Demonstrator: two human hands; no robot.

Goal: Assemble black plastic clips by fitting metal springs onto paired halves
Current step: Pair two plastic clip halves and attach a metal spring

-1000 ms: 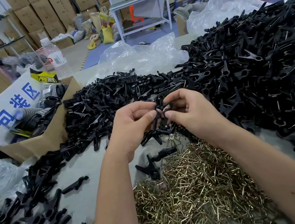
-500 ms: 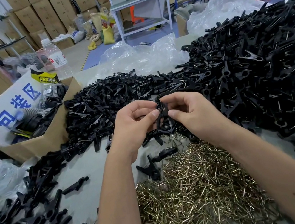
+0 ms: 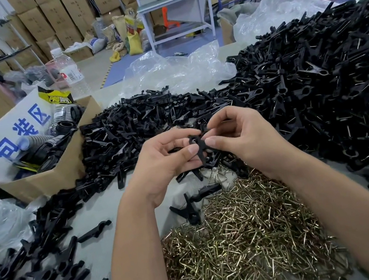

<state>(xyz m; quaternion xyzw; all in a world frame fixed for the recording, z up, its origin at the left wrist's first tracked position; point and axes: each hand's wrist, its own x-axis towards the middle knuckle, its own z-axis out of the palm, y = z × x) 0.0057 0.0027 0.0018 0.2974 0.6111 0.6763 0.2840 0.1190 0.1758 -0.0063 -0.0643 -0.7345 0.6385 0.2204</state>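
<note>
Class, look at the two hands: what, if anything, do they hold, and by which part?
Both the left hand and right hand pinch one black clip near its middle, thumbs on top.

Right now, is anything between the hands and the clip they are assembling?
Nothing visible. The left hand and right hand both pinch the black clip directly, above the parts pile; the spring pile lies below, nearer the person.

Head-worn view, angled down, close over table (image 3: 106, 203)

Factory packing floor: stacked cartons (image 3: 72, 14), heaped clip halves (image 3: 316, 82).
</note>
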